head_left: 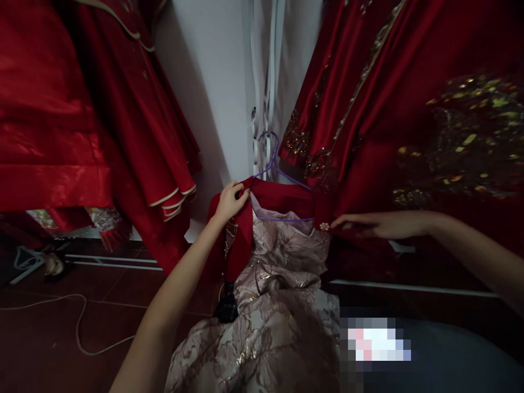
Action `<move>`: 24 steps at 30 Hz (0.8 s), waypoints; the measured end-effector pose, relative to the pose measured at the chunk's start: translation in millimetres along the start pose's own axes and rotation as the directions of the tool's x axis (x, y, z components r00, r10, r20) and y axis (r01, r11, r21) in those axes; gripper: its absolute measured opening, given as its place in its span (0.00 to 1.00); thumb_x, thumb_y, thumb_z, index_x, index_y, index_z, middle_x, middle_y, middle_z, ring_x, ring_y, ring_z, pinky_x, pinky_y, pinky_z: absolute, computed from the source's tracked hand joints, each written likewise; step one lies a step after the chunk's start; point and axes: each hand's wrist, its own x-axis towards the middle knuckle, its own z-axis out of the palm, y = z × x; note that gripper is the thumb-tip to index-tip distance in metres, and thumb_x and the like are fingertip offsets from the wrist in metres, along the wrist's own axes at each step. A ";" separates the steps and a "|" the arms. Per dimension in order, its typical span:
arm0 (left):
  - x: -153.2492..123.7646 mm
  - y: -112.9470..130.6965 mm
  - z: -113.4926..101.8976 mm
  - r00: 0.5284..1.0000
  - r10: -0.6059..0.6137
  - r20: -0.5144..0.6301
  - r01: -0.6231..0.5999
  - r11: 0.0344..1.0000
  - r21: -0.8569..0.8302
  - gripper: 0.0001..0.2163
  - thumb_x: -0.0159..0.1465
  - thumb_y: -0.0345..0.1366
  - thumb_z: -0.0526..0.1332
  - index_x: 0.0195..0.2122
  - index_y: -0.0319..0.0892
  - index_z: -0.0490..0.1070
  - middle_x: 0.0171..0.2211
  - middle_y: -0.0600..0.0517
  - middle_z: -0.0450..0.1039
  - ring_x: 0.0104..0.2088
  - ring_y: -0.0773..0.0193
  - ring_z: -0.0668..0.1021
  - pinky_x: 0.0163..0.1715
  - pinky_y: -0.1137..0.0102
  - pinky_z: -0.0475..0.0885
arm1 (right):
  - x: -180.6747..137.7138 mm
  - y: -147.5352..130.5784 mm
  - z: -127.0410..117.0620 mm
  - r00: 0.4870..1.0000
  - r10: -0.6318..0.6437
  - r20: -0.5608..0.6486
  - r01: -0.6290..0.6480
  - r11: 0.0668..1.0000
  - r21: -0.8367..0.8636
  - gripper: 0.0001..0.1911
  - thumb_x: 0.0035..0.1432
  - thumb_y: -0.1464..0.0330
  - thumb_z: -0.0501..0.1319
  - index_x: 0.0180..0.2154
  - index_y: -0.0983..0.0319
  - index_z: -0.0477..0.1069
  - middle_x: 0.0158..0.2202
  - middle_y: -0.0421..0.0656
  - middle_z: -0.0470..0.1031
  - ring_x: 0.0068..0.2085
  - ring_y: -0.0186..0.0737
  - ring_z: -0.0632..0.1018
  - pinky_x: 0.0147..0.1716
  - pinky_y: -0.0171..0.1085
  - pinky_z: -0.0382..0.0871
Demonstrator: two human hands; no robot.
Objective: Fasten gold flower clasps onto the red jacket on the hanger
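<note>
A red jacket (282,197) hangs on a thin purple wire hanger (273,164) in front of a white wall. My left hand (230,201) is closed, pinching the jacket's left collar edge. My right hand (360,224) reaches in from the right, fingers pressed together on the jacket's right front edge beside a small round button (325,226). Below the jacket spreads a pale pink and gold brocade fabric (270,311).
Red satin garments with gold trim hang at the left (82,125) and at the right (388,109). White straps (266,65) dangle down the wall. A white cable (77,322) lies on the dark red tiled floor. A blurred patch sits at the lower right.
</note>
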 end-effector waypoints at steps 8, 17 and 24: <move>-10.1 5.7 8.2 0.999 -0.003 -0.035 0.007 0.994 0.113 0.07 0.59 0.38 0.56 0.27 0.42 0.61 0.31 0.50 0.62 0.34 0.61 0.68 0.35 0.68 0.62 | 14.5 -54.0 49.0 0.997 -0.014 0.071 -0.024 0.861 0.509 0.33 0.44 0.59 0.64 0.52 0.51 0.57 0.50 0.41 0.69 0.47 0.44 0.73 0.45 0.42 0.68; -14.7 10.4 -0.8 1.000 -0.003 0.000 0.003 0.982 0.186 0.07 0.53 0.34 0.61 0.31 0.43 0.62 0.39 0.45 0.61 0.41 0.53 0.66 0.42 0.61 0.62 | 22.4 -101.1 152.2 0.947 -0.310 -0.081 0.320 0.894 0.313 0.20 0.49 0.69 0.55 0.46 0.56 0.57 0.41 0.44 0.69 0.44 0.44 0.72 0.46 0.43 0.65; -31.1 26.1 3.2 0.980 -0.130 -0.151 0.152 0.977 0.146 0.08 0.52 0.32 0.60 0.30 0.43 0.60 0.40 0.45 0.59 0.44 0.53 0.65 0.44 0.58 0.61 | 45.5 -86.0 130.4 0.804 0.044 -0.593 0.202 0.918 0.341 0.27 0.42 0.62 0.63 0.43 0.60 0.55 0.41 0.46 0.65 0.40 0.42 0.71 0.40 0.41 0.68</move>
